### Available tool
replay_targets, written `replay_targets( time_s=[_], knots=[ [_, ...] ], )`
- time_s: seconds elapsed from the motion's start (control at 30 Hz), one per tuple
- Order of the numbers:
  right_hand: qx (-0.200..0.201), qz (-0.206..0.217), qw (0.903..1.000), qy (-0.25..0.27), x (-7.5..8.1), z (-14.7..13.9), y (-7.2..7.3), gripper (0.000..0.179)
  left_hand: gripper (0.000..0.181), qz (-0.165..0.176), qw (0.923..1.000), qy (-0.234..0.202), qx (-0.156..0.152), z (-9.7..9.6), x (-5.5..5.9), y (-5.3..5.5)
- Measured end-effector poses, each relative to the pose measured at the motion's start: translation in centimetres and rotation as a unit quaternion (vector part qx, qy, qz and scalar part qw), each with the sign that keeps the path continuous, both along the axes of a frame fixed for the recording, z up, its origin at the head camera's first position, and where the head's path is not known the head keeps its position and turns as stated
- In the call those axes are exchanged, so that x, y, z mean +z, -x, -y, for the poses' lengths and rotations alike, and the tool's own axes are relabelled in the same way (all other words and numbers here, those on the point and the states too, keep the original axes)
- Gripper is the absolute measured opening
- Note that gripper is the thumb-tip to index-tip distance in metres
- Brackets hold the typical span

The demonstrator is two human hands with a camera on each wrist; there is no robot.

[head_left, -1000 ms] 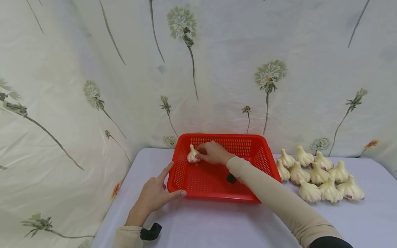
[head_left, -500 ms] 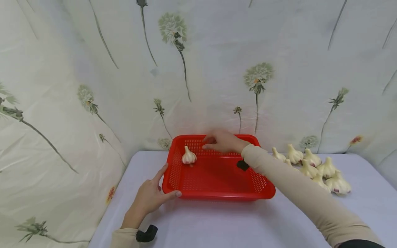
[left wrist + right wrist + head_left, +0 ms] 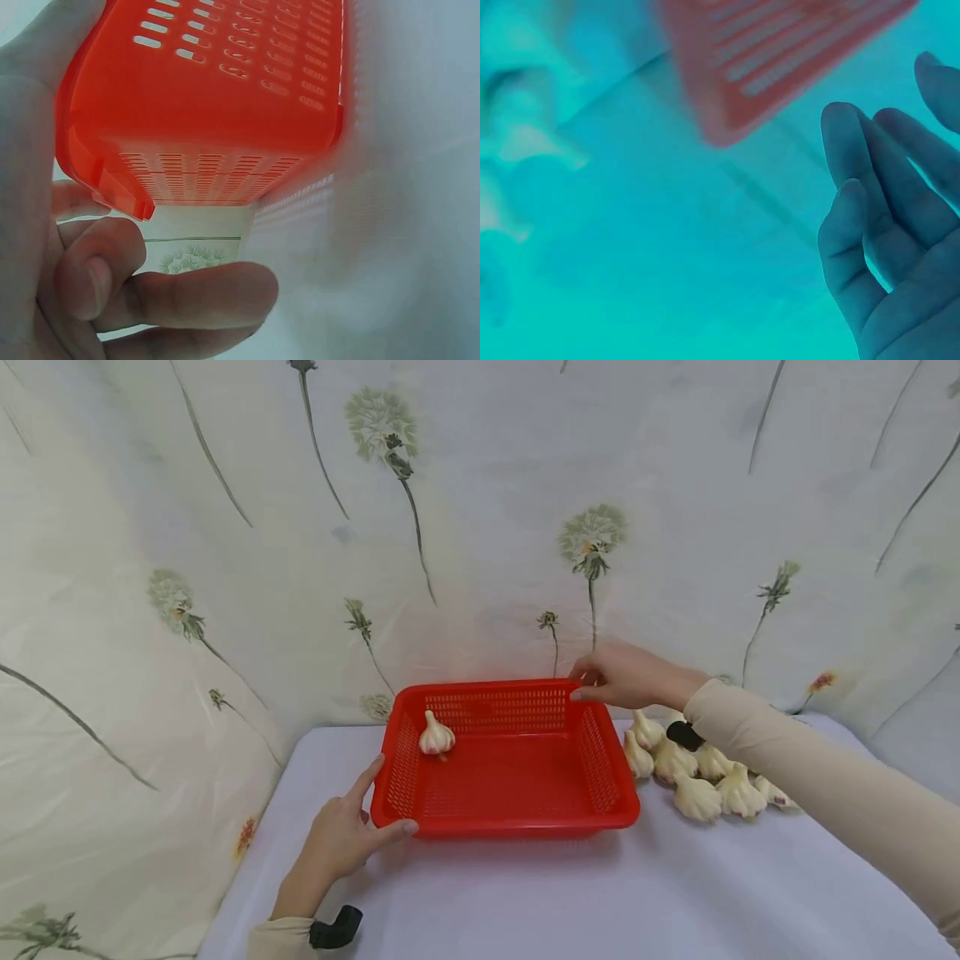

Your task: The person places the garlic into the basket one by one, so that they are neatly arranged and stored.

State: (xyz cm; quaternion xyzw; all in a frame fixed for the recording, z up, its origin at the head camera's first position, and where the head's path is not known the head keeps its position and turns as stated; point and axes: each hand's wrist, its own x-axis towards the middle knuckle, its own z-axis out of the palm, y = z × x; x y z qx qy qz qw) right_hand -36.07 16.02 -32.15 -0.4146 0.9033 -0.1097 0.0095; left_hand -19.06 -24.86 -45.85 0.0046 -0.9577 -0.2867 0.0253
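Observation:
One garlic bulb (image 3: 437, 735) stands inside the red plastic basket (image 3: 517, 828), near its back left corner. At the basket's front left corner, my left hand (image 3: 333, 843) touches the rim with thumb and forefinger spread. Its other fingers (image 3: 199, 295) hang loosely beneath the rim in the left wrist view. My right hand (image 3: 630, 675) holds nothing and hovers over the basket's far right corner, fingers loosely bent. Its relaxed fingers also show in the right wrist view, below the blurred basket.
A group of several garlic bulbs (image 3: 697, 797) sits on the white-covered table (image 3: 525, 902), right of the basket; the right sleeve (image 3: 810, 768) hides some of them. A flower-patterned curtain (image 3: 480, 527) rises behind the table and along its left side.
My right hand has let go of the garlic bulb in the basket, risen, and moved right to the far right corner. The left hand stays at the basket corner. The head view has shifted right.

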Motion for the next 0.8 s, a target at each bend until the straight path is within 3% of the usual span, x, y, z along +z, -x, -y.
replay_targets(
  time_s=[0.2,0.4,0.8],
  knots=[
    [-0.048,0.034,0.998,-0.025,-1.0,-5.0,-2.0,0.027,0.105,0.015,0.9998,-0.011,-0.001,-0.2,0.2,-0.2],
    [-0.091,0.03,0.9932,-0.066,-2.4,-9.5,-4.1,0.038,0.106,0.018,0.9996,-0.019,-0.005,-0.3,0.1,-0.3],
    [-0.139,0.062,0.9831,-0.102,-7.7,-14.9,-7.6,0.047,0.105,0.033,0.9993,-0.017,-0.003,-0.5,0.2,-0.6]
  ],
)
